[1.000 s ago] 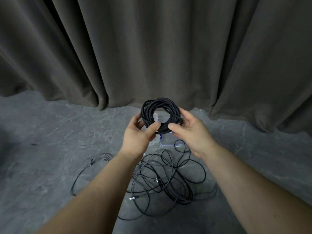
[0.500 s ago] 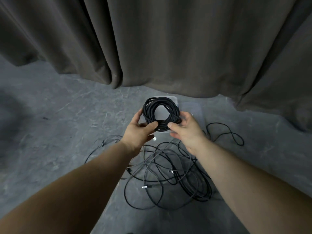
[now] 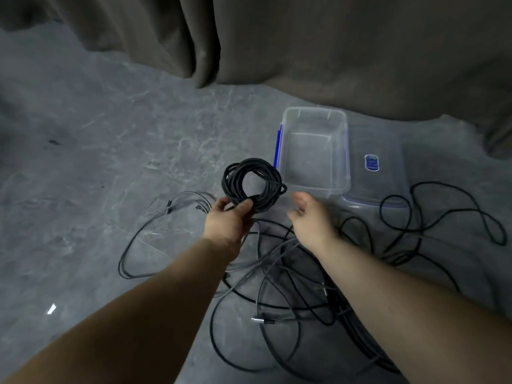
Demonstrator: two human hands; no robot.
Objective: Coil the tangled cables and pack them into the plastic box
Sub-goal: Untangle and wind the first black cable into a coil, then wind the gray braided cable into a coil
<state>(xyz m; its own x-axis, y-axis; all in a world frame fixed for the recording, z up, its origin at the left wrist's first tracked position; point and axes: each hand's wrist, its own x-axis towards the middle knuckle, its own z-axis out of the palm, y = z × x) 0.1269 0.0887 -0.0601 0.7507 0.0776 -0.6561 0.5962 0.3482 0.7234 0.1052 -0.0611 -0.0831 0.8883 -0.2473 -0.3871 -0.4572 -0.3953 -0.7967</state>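
Lying nearest on the grey floor (image 3: 83,167) is a tangle of loose cables (image 3: 279,273), black and grey strands looped over one another, one ending in a silver plug (image 3: 257,320). Both forearms reach out above this tangle. The left hand (image 3: 230,220) grips a coiled black cable (image 3: 252,184) at its lower edge, thumb in front and fingers behind, holding the ring upright above the floor, just left of the box. The right hand (image 3: 310,217) is empty, fingers relaxed and spread, hovering apart from the coil and near the box's front edge. Beyond the hands stands the clear plastic box (image 3: 288,151), open, with a blue clip on its left side; nothing shows inside it. Its lid (image 3: 388,151), bearing a blue label, lies flat touching its right side. A brown curtain (image 3: 332,51) hangs furthest back
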